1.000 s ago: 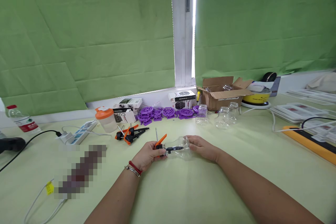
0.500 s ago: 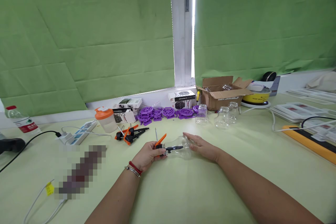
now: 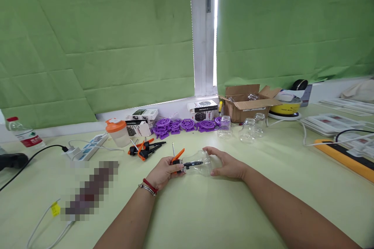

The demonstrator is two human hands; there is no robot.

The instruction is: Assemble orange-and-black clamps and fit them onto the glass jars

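Note:
A clear glass jar (image 3: 199, 162) lies on its side just above the pale green table, held between both hands. My right hand (image 3: 226, 164) cups its base with curled fingers. My left hand (image 3: 164, 172) is closed on an orange and black clamp (image 3: 179, 159) whose black jaw reaches into the jar's mouth. A red cord and a metal bangle circle my left wrist.
More orange clamps (image 3: 144, 148) lie behind the hands, then purple plastic wheels (image 3: 181, 125), small boxes, an orange-lidded cup (image 3: 118, 132) and a power strip (image 3: 87, 147). Three empty jars (image 3: 248, 128) and a cardboard box (image 3: 247, 103) stand back right. A yellow and black bar (image 3: 344, 158) lies far right.
The jar and both hands have shifted slightly. My right hand's fingers have curled more closely round the jar's base.

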